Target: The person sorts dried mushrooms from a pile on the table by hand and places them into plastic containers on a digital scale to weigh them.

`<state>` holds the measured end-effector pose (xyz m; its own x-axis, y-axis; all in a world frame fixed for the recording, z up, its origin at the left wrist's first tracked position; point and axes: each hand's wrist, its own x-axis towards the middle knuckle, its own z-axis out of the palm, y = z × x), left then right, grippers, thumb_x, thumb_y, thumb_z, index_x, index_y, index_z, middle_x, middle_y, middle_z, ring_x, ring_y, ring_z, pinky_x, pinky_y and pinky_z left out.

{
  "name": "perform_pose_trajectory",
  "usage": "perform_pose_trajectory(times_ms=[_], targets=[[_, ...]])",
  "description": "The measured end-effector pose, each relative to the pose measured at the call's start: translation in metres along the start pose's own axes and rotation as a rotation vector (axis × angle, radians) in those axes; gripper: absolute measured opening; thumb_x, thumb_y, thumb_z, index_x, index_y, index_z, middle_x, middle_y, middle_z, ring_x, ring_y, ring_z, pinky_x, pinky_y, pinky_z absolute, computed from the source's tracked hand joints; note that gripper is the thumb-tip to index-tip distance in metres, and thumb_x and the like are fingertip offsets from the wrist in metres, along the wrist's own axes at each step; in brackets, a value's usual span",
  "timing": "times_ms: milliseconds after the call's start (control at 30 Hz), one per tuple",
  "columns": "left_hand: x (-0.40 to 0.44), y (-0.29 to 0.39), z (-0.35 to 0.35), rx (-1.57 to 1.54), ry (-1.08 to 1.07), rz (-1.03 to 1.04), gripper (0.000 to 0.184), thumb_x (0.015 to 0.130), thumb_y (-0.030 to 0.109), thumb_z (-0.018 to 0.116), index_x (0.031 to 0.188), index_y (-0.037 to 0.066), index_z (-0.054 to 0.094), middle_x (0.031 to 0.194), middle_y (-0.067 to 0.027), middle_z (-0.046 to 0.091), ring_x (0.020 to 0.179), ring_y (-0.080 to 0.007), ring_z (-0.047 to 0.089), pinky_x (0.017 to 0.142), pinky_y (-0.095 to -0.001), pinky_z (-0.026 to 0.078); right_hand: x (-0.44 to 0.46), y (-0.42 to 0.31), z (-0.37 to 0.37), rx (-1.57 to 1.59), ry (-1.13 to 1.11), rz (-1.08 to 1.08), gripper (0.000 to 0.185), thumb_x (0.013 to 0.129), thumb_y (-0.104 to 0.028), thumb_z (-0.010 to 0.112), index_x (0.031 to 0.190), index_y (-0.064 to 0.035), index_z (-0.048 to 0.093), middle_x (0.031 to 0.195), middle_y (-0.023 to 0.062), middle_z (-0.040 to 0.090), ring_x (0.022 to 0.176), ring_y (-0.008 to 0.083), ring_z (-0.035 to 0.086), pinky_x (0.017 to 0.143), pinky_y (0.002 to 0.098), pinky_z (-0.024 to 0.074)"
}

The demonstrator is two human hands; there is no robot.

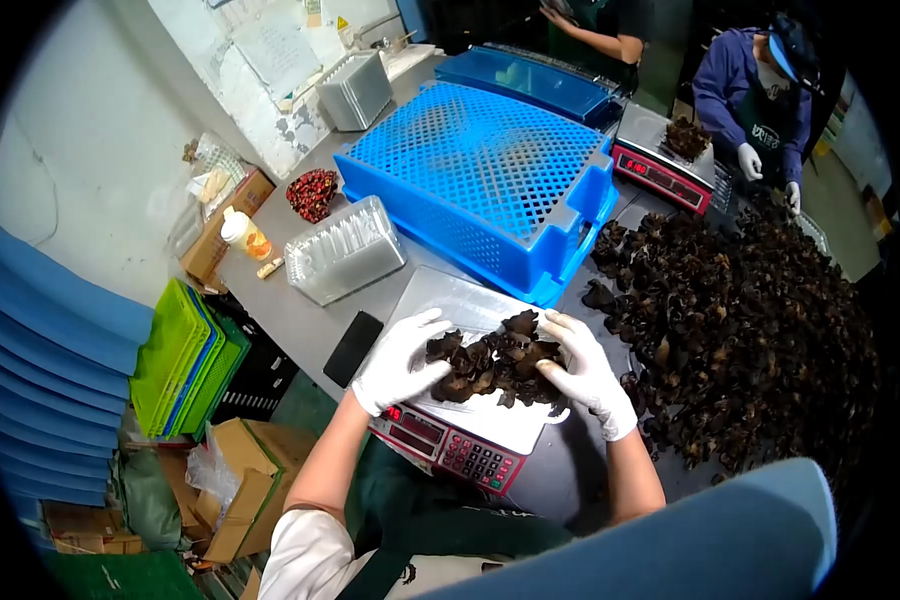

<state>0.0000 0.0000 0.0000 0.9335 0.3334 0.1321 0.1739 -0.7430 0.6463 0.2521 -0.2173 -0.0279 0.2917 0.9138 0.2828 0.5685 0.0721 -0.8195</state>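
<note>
A clump of dark wood ear mushrooms (495,362) rests on the metal pan (445,292) of a red digital scale (450,448) in front of me. My left hand (402,366), in a white glove, is at the clump's left side with thumb and fingers apart. My right hand (592,378), gloved as well, cups the right side, its thumb against the mushrooms and its fingers spread. Whether a tray lies under the clump, I cannot tell. A black phone-like slab (353,349) lies left of the scale.
A large mushroom pile (750,340) covers the table's right. Beyond my scale stand an upturned blue crate (470,160) and stacked clear trays (345,250). A second scale (660,170) bears mushrooms near a gloved co-worker (750,90). A cup (245,235) and red bundle (312,194) stand left.
</note>
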Motion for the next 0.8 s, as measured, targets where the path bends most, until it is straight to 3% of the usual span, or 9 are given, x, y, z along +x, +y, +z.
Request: perform_pose_trajectory(times_ms=[67,167,233,300,400,433,467,667,800], targets=[[0.005,0.02,0.021,0.184,0.019,0.173,0.08,0.074,0.042,0.077,0.141,0.011,0.048,0.151,-0.0221,0.036,0.138,-0.0443,0.034,0.112,-0.0513,0.029,0.002,-0.025,0.001,-0.31,-0.01,-0.088,0.076,0.072,-0.03,0.075,0.136,0.0018,0.049,0.141,0.0285,0.045,0.13,0.0423,0.043,0.11,0.0473,0.0333],[0.012,0.005,0.046,0.261,0.0,0.217,0.09,0.073,0.057,0.074,0.146,0.017,0.042,0.153,-0.0219,0.03,0.137,-0.0496,0.031,0.112,-0.0611,0.023,0.021,-0.019,0.033,-0.309,-0.073,-0.163,0.071,0.073,-0.031,0.073,0.131,0.0016,0.05,0.134,0.0245,0.05,0.131,0.0439,0.041,0.11,0.0492,0.0329],[0.016,0.011,0.058,0.221,0.007,0.196,0.093,0.07,0.058,0.075,0.145,0.013,0.042,0.151,-0.0187,0.037,0.136,-0.0482,0.032,0.112,-0.0578,0.026,0.019,-0.021,0.037,-0.203,-0.195,-0.165,0.067,0.075,-0.032,0.072,0.13,-0.0009,0.05,0.131,0.022,0.052,0.131,0.0404,0.042,0.11,0.0488,0.0342],[0.017,0.004,0.064,0.218,0.024,0.194,0.093,0.069,0.056,0.076,0.143,0.01,0.044,0.148,-0.0162,0.042,0.135,-0.0463,0.035,0.112,-0.0547,0.028,0.012,-0.017,0.048,-0.289,-0.071,-0.25,0.064,0.075,-0.03,0.072,0.128,-0.0013,0.052,0.128,0.0213,0.053,0.129,0.0389,0.044,0.109,0.0479,0.0359],[0.019,0.006,0.061,0.234,0.052,0.246,0.077,0.068,0.052,0.079,0.128,0.01,0.058,0.134,-0.0129,0.056,0.124,-0.0389,0.047,0.106,-0.0509,0.034,0.008,-0.018,0.051,-0.304,-0.076,-0.292,0.06,0.077,-0.023,0.069,0.129,0.0011,0.05,0.128,0.0222,0.053,0.123,0.0388,0.049,0.106,0.0477,0.0382],[0.022,0.009,0.059,0.201,0.058,0.274,0.073,0.067,0.052,0.079,0.124,0.01,0.06,0.129,-0.0118,0.06,0.121,-0.037,0.05,0.104,-0.0502,0.035,0.008,-0.028,0.05,-0.301,-0.211,-0.185,0.061,0.077,-0.021,0.069,0.13,0.0025,0.049,0.127,0.0229,0.053,0.121,0.0387,0.05,0.105,0.0475,0.0389],[0.023,0.013,0.058,0.17,0.027,0.255,0.067,0.066,0.051,0.08,0.117,0.011,0.062,0.122,-0.0106,0.063,0.114,-0.0351,0.054,0.102,-0.0501,0.036,-0.003,-0.028,0.058,-0.323,-0.125,-0.208,0.061,0.077,-0.021,0.069,0.13,0.0021,0.048,0.126,0.0227,0.053,0.119,0.0385,0.05,0.104,0.0474,0.0386],[0.033,0.022,0.05,0.187,-0.061,0.302,0.067,0.063,0.048,0.082,0.113,0.007,0.063,0.12,-0.0143,0.061,0.108,-0.0359,0.057,0.1,-0.0467,0.036,-0.011,-0.021,0.051,-0.272,-0.054,-0.213,0.065,0.081,-0.029,0.067,0.134,0.0002,0.045,0.134,0.0217,0.049,0.123,0.0371,0.046,0.108,0.0477,0.0331],[0.06,0.05,0.016,0.184,-0.096,0.221,0.044,0.072,0.036,0.078,0.102,0.007,0.066,0.104,-0.0128,0.067,0.097,-0.0295,0.063,0.091,-0.0411,0.044,-0.027,-0.051,0.011,-0.151,0.148,-0.19,0.054,0.083,-0.025,0.067,0.13,-0.0024,0.052,0.131,0.0175,0.053,0.125,0.0355,0.047,0.108,0.0455,0.0339]])
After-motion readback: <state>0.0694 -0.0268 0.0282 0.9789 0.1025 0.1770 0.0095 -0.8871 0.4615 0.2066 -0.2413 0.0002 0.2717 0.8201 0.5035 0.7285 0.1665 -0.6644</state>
